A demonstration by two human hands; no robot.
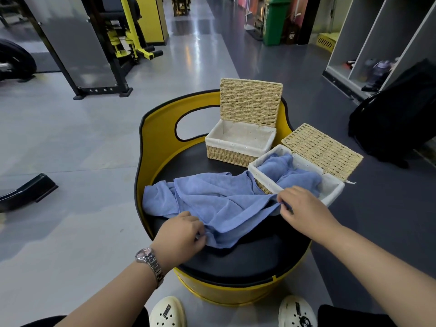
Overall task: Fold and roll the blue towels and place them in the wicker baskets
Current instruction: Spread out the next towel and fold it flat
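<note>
On black seat (247, 258), both hands pinching blue towel (212, 199)

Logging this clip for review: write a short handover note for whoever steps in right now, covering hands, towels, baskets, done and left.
Left hand pinches the near edge of the loose blue towel on the black seat. Right hand pinches the same towel by the near basket.
Near basket: lid open, holds unrolled blue towel.
Far basket: lid open, nothing visible inside.
Done: none rolled.
Left: fold, roll and basket the towels.
</note>
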